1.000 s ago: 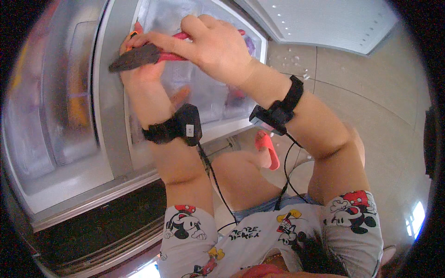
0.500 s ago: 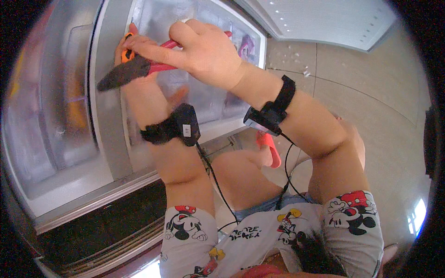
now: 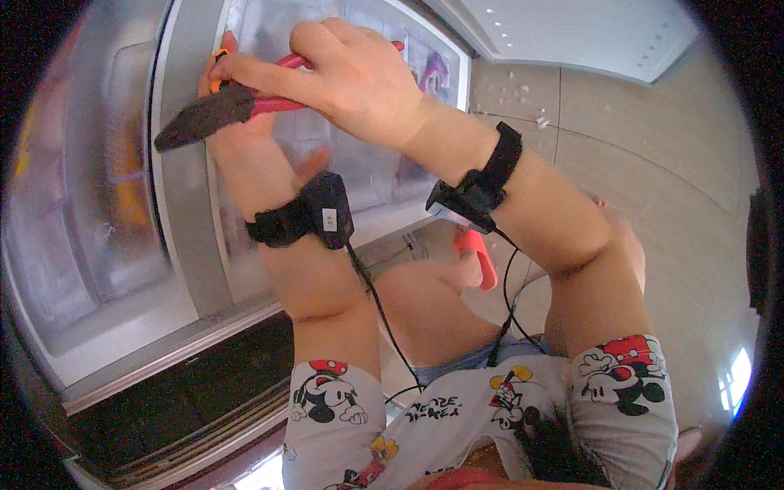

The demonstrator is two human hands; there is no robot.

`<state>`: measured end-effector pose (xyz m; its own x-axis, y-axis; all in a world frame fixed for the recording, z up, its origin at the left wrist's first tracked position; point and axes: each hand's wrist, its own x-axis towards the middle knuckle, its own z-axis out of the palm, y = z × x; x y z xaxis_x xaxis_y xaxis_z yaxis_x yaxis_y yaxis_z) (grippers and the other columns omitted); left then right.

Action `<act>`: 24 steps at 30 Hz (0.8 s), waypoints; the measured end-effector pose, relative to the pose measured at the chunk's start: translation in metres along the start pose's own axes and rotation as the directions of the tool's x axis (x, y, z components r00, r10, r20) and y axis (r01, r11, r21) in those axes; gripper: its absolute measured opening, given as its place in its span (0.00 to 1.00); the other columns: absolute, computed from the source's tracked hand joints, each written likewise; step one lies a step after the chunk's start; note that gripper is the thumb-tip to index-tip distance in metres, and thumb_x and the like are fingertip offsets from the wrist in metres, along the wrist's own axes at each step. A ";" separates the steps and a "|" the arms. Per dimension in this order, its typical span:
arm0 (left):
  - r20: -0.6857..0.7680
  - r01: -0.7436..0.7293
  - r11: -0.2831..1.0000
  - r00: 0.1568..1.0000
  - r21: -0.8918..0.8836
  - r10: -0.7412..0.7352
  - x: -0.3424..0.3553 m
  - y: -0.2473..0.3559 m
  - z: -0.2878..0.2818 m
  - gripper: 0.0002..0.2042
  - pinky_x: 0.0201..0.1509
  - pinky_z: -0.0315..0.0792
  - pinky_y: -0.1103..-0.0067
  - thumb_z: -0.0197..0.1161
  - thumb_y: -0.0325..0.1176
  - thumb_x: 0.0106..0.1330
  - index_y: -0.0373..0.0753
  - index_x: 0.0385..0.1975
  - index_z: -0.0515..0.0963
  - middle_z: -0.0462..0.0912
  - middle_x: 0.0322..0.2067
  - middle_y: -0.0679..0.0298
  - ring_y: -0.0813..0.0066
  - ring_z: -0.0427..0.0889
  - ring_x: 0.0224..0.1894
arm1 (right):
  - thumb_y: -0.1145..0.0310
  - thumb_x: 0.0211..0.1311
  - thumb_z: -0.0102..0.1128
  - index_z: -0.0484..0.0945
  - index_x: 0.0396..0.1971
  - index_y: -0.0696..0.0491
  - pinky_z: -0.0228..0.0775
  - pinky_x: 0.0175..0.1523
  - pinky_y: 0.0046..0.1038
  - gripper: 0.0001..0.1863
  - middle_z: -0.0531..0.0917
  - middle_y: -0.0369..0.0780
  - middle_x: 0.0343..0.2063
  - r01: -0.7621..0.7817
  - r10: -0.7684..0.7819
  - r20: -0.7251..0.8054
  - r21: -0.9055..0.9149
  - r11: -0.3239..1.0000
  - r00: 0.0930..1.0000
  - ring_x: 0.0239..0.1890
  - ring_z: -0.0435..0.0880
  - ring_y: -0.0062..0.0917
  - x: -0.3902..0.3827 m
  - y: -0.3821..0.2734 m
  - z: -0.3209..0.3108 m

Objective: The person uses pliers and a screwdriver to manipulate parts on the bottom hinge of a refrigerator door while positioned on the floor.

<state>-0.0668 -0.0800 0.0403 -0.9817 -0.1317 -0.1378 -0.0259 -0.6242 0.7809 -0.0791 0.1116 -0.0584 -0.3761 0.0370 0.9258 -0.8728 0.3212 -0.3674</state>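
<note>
My right hand (image 3: 355,77) is closed round the red handles of a pair of pliers (image 3: 204,119). Their dark jaws point left, over the grey frame between two frosty, see-through drawer fronts. Behind the pliers is my left hand (image 3: 245,135), palm partly showing, at the edge of the right-hand frosted front (image 3: 294,208). An orange-and-black object (image 3: 219,69) shows at its fingers, which seem closed on it; most of that object is covered by my right hand, so its kind cannot be made out.
Left of the frame stands another frosted front (image 3: 90,253) with blurred yellow and orange shapes behind it. A white perforated door panel (image 3: 563,33) stands open at upper right. Small ice-like bits (image 3: 541,122) lie on the tiled floor (image 3: 653,196). Wires run from both wrist straps.
Both hands have shifted slightly up and left with the pliers. The jaws now sit farther left over the frame, and less of the orange-and-black object shows.
</note>
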 end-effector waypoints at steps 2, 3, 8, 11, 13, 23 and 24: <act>-0.114 -0.066 0.997 0.991 0.035 0.070 0.003 -0.007 0.009 0.18 0.53 0.77 0.61 0.58 0.40 0.72 0.35 0.54 0.81 0.82 0.34 0.62 0.68 0.83 0.39 | 0.63 0.57 0.61 0.77 0.61 0.24 0.73 0.27 0.33 0.30 0.68 0.35 0.27 -0.026 0.026 0.015 -0.021 0.999 1.000 0.28 0.78 0.31 -0.001 0.001 0.000; -0.236 -0.167 0.966 0.948 0.198 0.213 0.008 -0.026 0.026 0.19 0.53 0.77 0.61 0.57 0.41 0.72 0.34 0.54 0.80 0.82 0.34 0.63 0.68 0.83 0.38 | 0.63 0.57 0.62 0.77 0.61 0.25 0.74 0.27 0.33 0.30 0.68 0.35 0.27 -0.056 0.057 0.031 -0.046 0.997 0.998 0.28 0.78 0.31 -0.004 0.004 0.001; 0.073 -0.066 0.933 0.996 0.355 0.043 0.024 0.005 -0.029 0.21 0.56 0.76 0.58 0.55 0.42 0.73 0.34 0.58 0.77 0.82 0.37 0.60 0.63 0.83 0.43 | 0.63 0.58 0.62 0.77 0.60 0.27 0.74 0.28 0.36 0.28 0.71 0.36 0.27 -0.062 0.063 -0.007 0.094 0.994 0.998 0.29 0.80 0.33 0.000 -0.004 0.004; -0.020 -0.144 0.927 0.987 0.347 0.160 0.011 -0.018 -0.022 0.22 0.57 0.76 0.57 0.55 0.42 0.73 0.34 0.60 0.75 0.82 0.41 0.58 0.61 0.82 0.47 | 0.63 0.63 0.58 0.77 0.58 0.27 0.75 0.26 0.39 0.23 0.74 0.38 0.28 -0.087 0.084 0.030 0.126 0.988 0.996 0.30 0.82 0.36 -0.003 -0.006 -0.001; -0.196 -0.253 0.880 0.915 0.402 0.353 -0.007 -0.054 0.018 0.22 0.56 0.76 0.57 0.56 0.43 0.73 0.34 0.60 0.76 0.81 0.42 0.57 0.61 0.81 0.48 | 0.63 0.62 0.58 0.77 0.58 0.27 0.75 0.27 0.39 0.24 0.74 0.38 0.27 -0.122 0.117 0.043 0.151 0.981 0.992 0.30 0.82 0.36 -0.008 -0.004 -0.006; -0.142 -0.212 0.900 0.948 0.381 0.284 0.004 -0.023 -0.009 0.20 0.39 0.74 0.73 0.59 0.37 0.70 0.32 0.58 0.74 0.78 0.29 0.66 0.74 0.78 0.32 | 0.65 0.60 0.60 0.76 0.61 0.28 0.77 0.30 0.38 0.28 0.74 0.38 0.29 -0.188 0.172 0.108 0.157 0.970 0.979 0.31 0.82 0.37 -0.018 -0.014 -0.010; -0.133 -0.239 0.905 0.944 0.352 0.301 0.008 -0.028 -0.003 0.21 0.37 0.73 0.74 0.60 0.36 0.70 0.32 0.59 0.73 0.76 0.27 0.67 0.75 0.76 0.30 | 0.65 0.60 0.60 0.76 0.61 0.28 0.77 0.30 0.38 0.28 0.74 0.38 0.29 -0.195 0.181 0.104 0.144 0.970 0.978 0.31 0.82 0.37 -0.019 -0.012 -0.011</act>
<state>-0.0730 -0.0658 0.0161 -0.9095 -0.4150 0.0236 0.1443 -0.2619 0.9542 -0.0587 0.1174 -0.0706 -0.5583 -0.0043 0.8297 -0.8183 0.1677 -0.5498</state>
